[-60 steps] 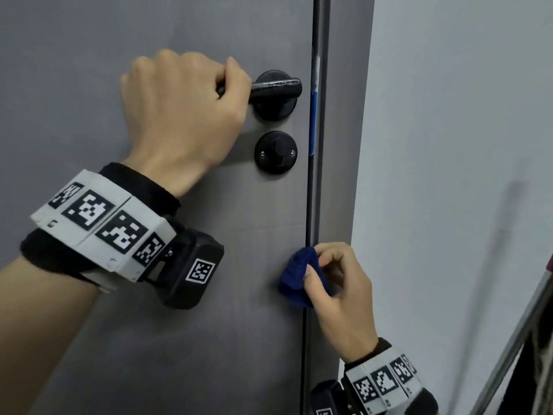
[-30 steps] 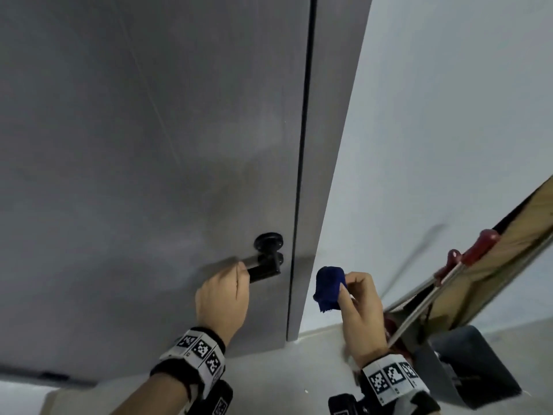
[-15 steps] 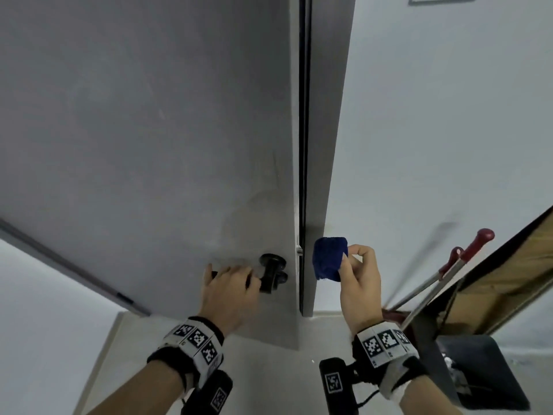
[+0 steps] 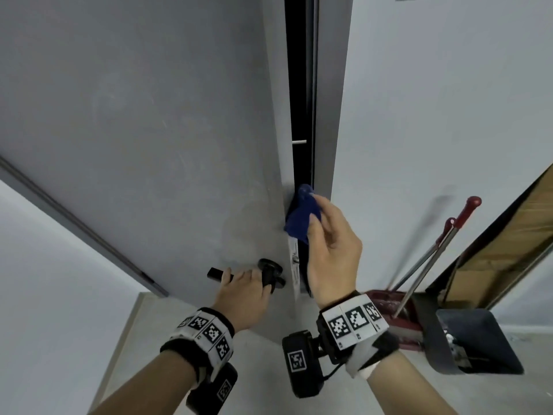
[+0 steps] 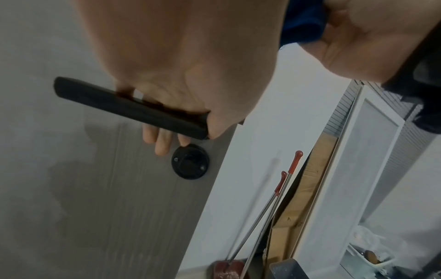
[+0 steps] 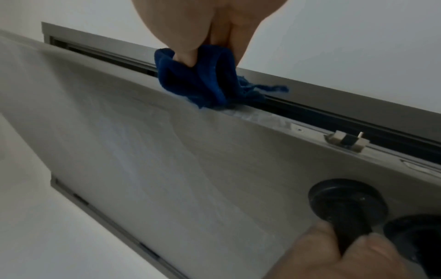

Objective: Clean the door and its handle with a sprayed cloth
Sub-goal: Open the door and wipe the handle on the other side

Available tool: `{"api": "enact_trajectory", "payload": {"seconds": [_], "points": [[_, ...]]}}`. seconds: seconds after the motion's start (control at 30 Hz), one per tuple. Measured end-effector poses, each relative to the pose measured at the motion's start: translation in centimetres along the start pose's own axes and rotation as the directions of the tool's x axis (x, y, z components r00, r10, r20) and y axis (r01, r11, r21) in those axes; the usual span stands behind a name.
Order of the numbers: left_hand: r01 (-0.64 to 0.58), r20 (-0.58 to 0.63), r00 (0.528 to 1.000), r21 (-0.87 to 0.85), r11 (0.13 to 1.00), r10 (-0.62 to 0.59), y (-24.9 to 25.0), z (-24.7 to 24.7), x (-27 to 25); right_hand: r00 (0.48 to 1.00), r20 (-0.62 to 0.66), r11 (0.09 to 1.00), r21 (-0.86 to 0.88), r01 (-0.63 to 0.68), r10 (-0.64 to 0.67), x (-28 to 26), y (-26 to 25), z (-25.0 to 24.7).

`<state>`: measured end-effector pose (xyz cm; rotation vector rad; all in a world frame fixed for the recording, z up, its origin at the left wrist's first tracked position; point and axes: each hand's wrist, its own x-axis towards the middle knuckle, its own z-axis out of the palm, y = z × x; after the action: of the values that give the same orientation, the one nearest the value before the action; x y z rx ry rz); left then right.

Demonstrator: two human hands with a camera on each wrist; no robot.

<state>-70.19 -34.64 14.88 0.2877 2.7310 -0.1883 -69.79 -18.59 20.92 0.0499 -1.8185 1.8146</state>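
The grey door (image 4: 149,121) stands slightly ajar, a dark gap showing along its latch edge. My left hand (image 4: 244,290) grips the black lever handle (image 4: 220,274), fingers curled round it in the left wrist view, handle (image 5: 128,108). Below the lever sits a round black lock knob (image 5: 190,162). My right hand (image 4: 330,250) pinches a folded blue cloth (image 4: 300,215) and presses it on the door's latch edge above the handle; in the right wrist view the cloth (image 6: 198,83) touches the edge, with a wet streak beside it. The latch bolt (image 6: 347,141) sticks out of the edge.
A white wall (image 4: 449,100) runs right of the door frame (image 4: 332,115). Two metal poles with red grips (image 4: 443,250) lean there above a red dustpan base (image 4: 398,319), beside a dark bin (image 4: 475,342) and a cardboard sheet (image 4: 508,241). Grey floor lies below.
The door has swung further ajar. My right hand has risen with the cloth and brought it against the door's edge above the handle. My left hand stays on the lever.
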Motion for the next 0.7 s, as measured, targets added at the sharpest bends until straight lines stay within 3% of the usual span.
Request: {"api": "enact_trajectory", "payload": {"seconds": [0.17, 0.37, 0.53, 0.7], "points": [[-0.024, -0.030, 0.999, -0.099, 0.995, 0.021, -1.2, 1.9, -1.4, 0.984, 0.136, 0.958, -0.247, 0.149, -0.118, -3.6, 1.3, 1.1], [-0.046, -0.074, 0.997, -0.144, 0.988, 0.036, -1.9, 2.6, -3.5, 0.969, 0.240, 0.782, -0.594, 0.190, -0.054, -8.7, 5.5, 0.3], [-0.055, -0.038, 0.998, -0.141, 0.988, 0.050, -2.1, 2.3, -4.3, 0.960, 0.280, 0.778, -0.604, 0.174, 0.003, -9.3, 5.2, 0.0], [-0.064, 0.017, 0.998, -0.170, 0.983, 0.068, -2.2, 2.3, -4.1, 0.968, 0.166, 0.838, -0.488, 0.245, -0.186, -6.9, 0.8, 2.0]]}}
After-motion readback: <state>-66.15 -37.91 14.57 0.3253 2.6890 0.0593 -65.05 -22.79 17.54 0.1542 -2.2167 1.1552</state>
